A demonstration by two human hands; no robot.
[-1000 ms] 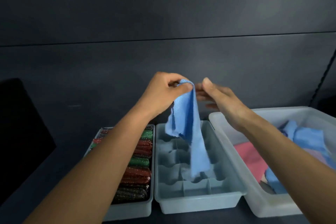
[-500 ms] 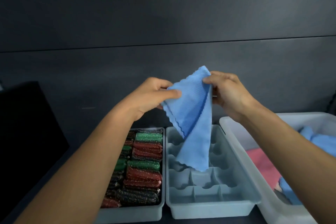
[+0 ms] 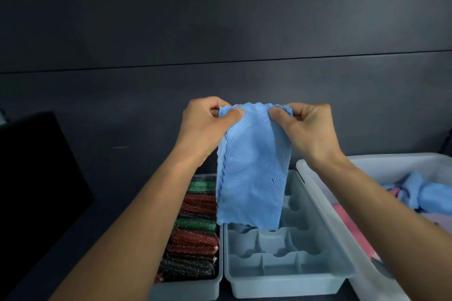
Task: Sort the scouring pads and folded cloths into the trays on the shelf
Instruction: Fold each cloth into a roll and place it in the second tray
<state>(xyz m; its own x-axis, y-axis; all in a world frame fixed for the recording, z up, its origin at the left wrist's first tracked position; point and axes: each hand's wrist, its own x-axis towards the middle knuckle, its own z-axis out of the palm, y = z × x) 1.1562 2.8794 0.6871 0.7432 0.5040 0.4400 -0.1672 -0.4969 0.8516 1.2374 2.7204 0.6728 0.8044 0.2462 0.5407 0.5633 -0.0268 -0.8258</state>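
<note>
A blue textured cloth (image 3: 252, 178) hangs folded in half above the trays. My left hand (image 3: 205, 124) pinches its top left corner and my right hand (image 3: 305, 127) pinches its top right corner. Its lower edge dangles over a grey divided tray (image 3: 318, 247) whose compartments hold nothing. To the left, another grey tray (image 3: 190, 288) is packed with red, green and black scouring pads (image 3: 195, 239) standing in a row. At the right, a white bin (image 3: 325, 193) holds loose blue cloths (image 3: 425, 193) and a pink cloth (image 3: 349, 225).
All three containers stand side by side on a dark shelf against a dark back panel (image 3: 220, 32). A black box shape (image 3: 36, 178) sits at the left edge. The white bin runs off the frame's right side.
The cloth hung from my left hand alone. My right hand took its other corner, and both hands now hold it level and folded flat, hanging straight down.
</note>
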